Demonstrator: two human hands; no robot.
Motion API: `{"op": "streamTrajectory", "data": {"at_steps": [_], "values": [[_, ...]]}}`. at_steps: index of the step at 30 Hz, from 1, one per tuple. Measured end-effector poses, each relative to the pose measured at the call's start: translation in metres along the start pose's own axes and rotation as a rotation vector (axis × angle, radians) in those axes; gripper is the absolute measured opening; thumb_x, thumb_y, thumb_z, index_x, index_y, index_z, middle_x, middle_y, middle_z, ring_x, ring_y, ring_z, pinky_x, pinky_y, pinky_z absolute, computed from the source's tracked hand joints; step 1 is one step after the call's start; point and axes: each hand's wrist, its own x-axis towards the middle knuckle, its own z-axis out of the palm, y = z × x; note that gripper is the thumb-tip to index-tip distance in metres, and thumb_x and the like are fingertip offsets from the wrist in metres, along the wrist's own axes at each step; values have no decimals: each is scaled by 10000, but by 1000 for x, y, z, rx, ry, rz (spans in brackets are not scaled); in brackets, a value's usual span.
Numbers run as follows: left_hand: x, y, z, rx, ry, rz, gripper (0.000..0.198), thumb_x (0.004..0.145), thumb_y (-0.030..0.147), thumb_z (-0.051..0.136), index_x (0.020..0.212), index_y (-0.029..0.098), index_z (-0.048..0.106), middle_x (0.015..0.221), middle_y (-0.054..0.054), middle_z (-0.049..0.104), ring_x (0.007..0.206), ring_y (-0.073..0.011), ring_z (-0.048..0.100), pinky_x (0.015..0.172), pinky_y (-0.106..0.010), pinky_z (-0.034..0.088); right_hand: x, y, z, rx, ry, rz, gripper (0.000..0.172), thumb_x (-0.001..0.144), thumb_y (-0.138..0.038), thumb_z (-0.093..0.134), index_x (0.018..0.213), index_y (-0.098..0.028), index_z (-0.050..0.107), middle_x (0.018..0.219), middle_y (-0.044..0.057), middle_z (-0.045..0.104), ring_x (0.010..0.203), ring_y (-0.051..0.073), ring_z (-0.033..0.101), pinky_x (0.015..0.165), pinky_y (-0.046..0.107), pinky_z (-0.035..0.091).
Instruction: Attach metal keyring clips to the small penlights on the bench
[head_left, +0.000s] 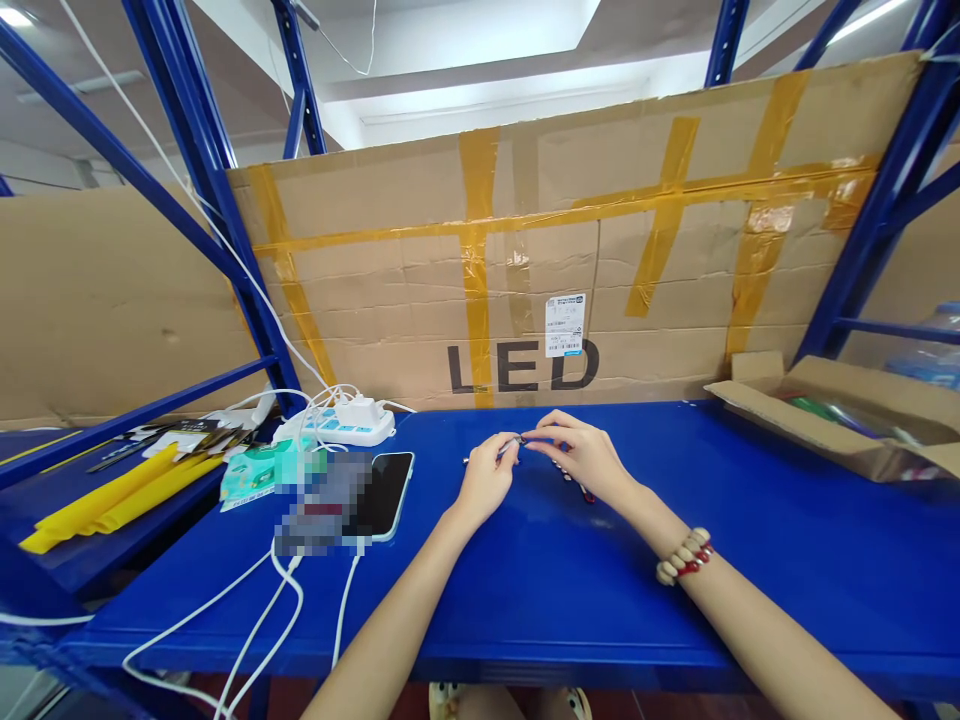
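Observation:
My left hand (486, 482) is closed in a pinch over the blue shelf top. Between its fingers is a slim, pale, rod-like piece (508, 446), whose kind is too small to make out. My right hand (583, 458) meets it from the right, thumb and forefinger pinched at a tiny dark bit (523, 440) at the rod's end. Under the right palm lies a small dark red and white item (587, 494), partly hidden by the hand. A beaded bracelet (684, 560) circles my right wrist.
A phone (391, 495) and a white power strip (345, 424) with cables are to the left, beside a green packet (251, 472). Yellow rolled sheets (112, 500) lie farther left. An open cardboard box (840, 440) stands right. A large cardboard panel (412, 300) closes the back.

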Motion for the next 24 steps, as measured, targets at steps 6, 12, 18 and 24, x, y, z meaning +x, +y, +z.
{"op": "streamTrajectory", "data": {"at_steps": [6,12,18,24], "values": [[0,6,-5,46,-134,51,254,865,244,379,838,146,612,686,-10,587,637,-111,518,649,-221,413,1,2,-4,20,-5,26,235,824,-415,552,795,-247,714,885,-4,640,601,76,563,526,198,381],[-3,10,-7,-6,-253,46,200,840,236,430,863,148,608,721,-12,602,691,-122,545,682,-222,421,3,8,-5,191,-55,119,212,751,-420,636,694,-228,705,805,-1,624,552,73,516,521,212,379],[-2,7,-4,-66,-190,67,177,843,252,439,907,154,573,702,-2,597,714,-126,562,736,-240,434,5,10,-1,366,-13,182,208,712,-392,669,666,-189,674,746,13,615,548,87,494,530,233,391],[-1,6,-5,-138,-126,34,185,801,205,510,978,177,558,822,-14,643,733,-127,603,711,-230,455,7,7,-3,560,1,271,229,710,-400,648,694,-172,650,680,7,606,478,83,486,495,243,400]]}}
